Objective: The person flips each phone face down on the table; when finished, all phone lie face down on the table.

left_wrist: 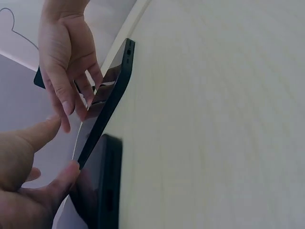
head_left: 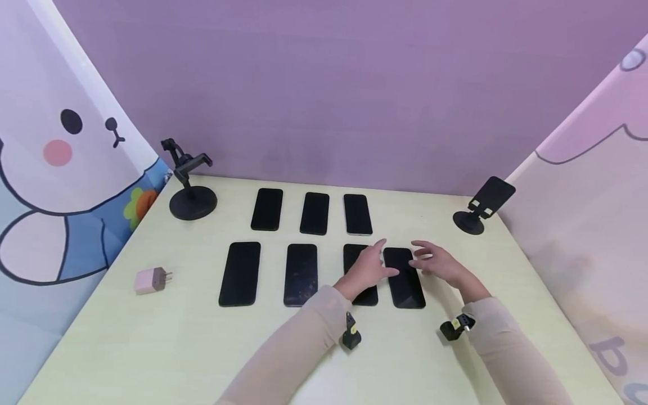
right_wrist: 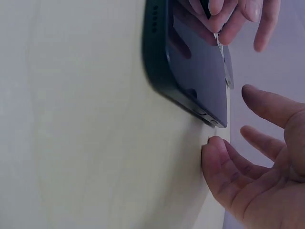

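Several black smartphones lie flat on the table in two rows. At the right end of the front row is one smartphone (head_left: 406, 288), with a hand on either side. My left hand (head_left: 365, 273) hovers over the neighbouring smartphone (head_left: 367, 296) and partly hides it; its fingers are spread, and the thumb reaches the end phone's left edge. Whether that thumb touches cannot be told. Off the end phone's right edge is my right hand (head_left: 440, 264), fingers apart and loosely bent. In the right wrist view, a gap shows between this hand (right_wrist: 267, 167) and the phone (right_wrist: 195, 71).
Behind lies a row of phones, including a black smartphone (head_left: 358, 215). A black stand (head_left: 193, 202) with a bent arm is at back left, a smaller phone stand (head_left: 488, 199) at back right. A pink charger plug (head_left: 150, 280) lies at left. Printed panels enclose the table (head_left: 167, 349).
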`<state>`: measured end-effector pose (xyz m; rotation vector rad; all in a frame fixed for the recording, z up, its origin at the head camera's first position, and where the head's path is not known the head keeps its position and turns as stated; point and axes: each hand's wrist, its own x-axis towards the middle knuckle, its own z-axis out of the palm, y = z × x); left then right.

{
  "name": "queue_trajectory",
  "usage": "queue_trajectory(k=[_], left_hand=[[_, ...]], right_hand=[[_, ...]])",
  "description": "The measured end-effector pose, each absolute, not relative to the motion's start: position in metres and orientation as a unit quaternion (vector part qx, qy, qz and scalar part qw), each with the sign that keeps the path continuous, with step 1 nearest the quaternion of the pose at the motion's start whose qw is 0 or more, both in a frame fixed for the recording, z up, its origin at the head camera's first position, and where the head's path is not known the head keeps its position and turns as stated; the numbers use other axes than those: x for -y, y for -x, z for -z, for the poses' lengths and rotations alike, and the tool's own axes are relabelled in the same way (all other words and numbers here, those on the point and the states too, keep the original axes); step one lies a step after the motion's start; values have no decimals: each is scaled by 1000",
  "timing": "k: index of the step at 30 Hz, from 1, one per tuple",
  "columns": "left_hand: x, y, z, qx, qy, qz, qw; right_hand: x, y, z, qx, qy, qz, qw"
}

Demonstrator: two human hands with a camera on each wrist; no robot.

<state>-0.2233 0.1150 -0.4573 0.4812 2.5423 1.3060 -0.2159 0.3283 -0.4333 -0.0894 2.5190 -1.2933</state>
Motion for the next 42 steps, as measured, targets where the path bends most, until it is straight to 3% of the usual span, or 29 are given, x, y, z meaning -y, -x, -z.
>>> queue_trajectory(k=[11, 24, 42], left_hand=[[-131, 217, 456, -916, -173, -333, 143], [-137, 210, 458, -932, -199, -266, 146], [-136, 211, 458, -925, -185, -287, 166]], right_hand=[[-329, 216, 432, -866, 71, 467, 161], [-332, 219, 440, -846, 58, 502, 172], [-341, 221, 440, -787, 54, 585, 191]])
